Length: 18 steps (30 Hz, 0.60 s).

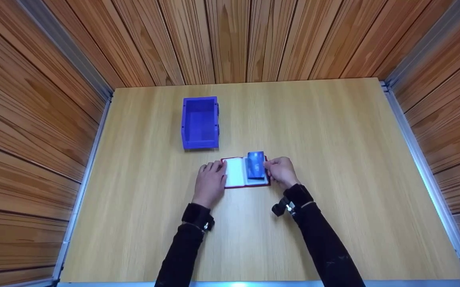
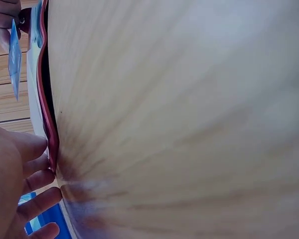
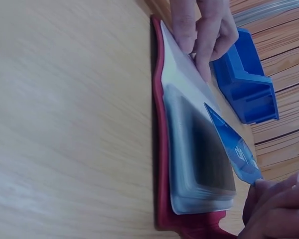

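A card holder point(image 1: 234, 172) with a red cover and a stack of clear sleeves point(image 3: 204, 164) lies opened out on the table. My left hand point(image 1: 210, 181) rests its fingers on the left cover, near its outer edge. Between thumb and fingers, my right hand point(image 1: 282, 170) pinches a blue card point(image 1: 256, 165) by its edge. In the right wrist view the card point(image 3: 233, 144) tilts above the sleeves. The left wrist view shows the same card point(image 2: 14, 62) raised off the pages, edge-on.
A blue plastic bin point(image 1: 200, 123) stands behind the card holder, toward the left. Wood-plank walls point(image 1: 230, 40) with metal rails enclose the light wooden table point(image 1: 333, 131) at the back and both sides.
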Motion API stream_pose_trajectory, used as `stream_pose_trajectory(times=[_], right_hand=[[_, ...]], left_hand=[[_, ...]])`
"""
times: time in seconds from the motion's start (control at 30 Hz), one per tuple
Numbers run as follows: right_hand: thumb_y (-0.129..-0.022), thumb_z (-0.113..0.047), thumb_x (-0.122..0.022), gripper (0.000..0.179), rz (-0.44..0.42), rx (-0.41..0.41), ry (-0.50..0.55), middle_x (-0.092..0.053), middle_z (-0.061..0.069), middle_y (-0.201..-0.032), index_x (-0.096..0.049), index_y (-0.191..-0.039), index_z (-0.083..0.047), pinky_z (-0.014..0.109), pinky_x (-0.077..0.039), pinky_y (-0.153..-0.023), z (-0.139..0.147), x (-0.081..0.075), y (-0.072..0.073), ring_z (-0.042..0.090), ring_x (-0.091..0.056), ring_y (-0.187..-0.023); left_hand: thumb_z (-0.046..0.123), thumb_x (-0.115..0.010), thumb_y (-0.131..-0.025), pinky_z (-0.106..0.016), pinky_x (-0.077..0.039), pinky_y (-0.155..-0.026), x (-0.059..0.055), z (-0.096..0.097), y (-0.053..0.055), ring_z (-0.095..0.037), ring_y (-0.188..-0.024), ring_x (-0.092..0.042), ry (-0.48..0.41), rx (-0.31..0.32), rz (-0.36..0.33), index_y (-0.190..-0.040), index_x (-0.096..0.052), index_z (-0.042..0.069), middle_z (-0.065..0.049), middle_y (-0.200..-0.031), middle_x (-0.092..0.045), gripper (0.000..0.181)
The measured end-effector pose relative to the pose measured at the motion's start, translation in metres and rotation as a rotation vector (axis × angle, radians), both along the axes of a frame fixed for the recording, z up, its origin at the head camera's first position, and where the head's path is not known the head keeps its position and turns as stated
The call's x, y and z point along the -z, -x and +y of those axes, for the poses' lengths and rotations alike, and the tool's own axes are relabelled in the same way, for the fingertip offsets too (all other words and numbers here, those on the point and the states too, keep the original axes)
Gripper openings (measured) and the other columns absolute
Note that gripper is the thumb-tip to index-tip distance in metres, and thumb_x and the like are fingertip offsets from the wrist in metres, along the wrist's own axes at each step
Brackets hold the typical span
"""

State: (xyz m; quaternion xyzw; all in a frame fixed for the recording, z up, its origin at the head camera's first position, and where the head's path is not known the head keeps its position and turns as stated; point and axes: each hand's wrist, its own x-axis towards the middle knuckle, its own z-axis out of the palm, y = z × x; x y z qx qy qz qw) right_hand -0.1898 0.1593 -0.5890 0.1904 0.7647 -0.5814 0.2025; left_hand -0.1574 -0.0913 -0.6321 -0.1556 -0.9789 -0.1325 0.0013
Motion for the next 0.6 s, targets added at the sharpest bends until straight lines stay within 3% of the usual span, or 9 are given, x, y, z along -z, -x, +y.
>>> stream_pose_trajectory(times=[0.33, 0.6], right_hand=[[-0.103, -0.013, -0.061, 0.017, 0.033, -0.009, 0.040, -0.052, -0.004, -0.061, -0.067, -0.098, 0.002, 0.023, -0.037, -0.048, 0.003, -0.032, 0.008, 0.008, -0.047, -0.049], [-0.104, -0.017, -0.062, 0.018, 0.058, 0.001, 0.077, -0.052, -0.003, -0.064, -0.067, -0.099, -0.001, 0.023, -0.040, -0.050, 0.006, -0.060, 0.018, 0.010, -0.048, -0.054]], left_hand=[[0.030, -0.056, -0.106, -0.051, -0.038, -0.113, -0.001, 0.000, 0.001, -0.030, -0.132, -0.054, 0.009, -0.020, -0.058, -0.152, -0.053, 0.010, -0.009, -0.141, -0.060, 0.050], [0.030, -0.053, -0.107, -0.052, -0.037, -0.113, -0.002, 0.003, 0.000, -0.031, -0.131, -0.054, 0.027, -0.013, -0.027, -0.152, -0.052, 0.010, -0.010, -0.141, -0.060, 0.050]])
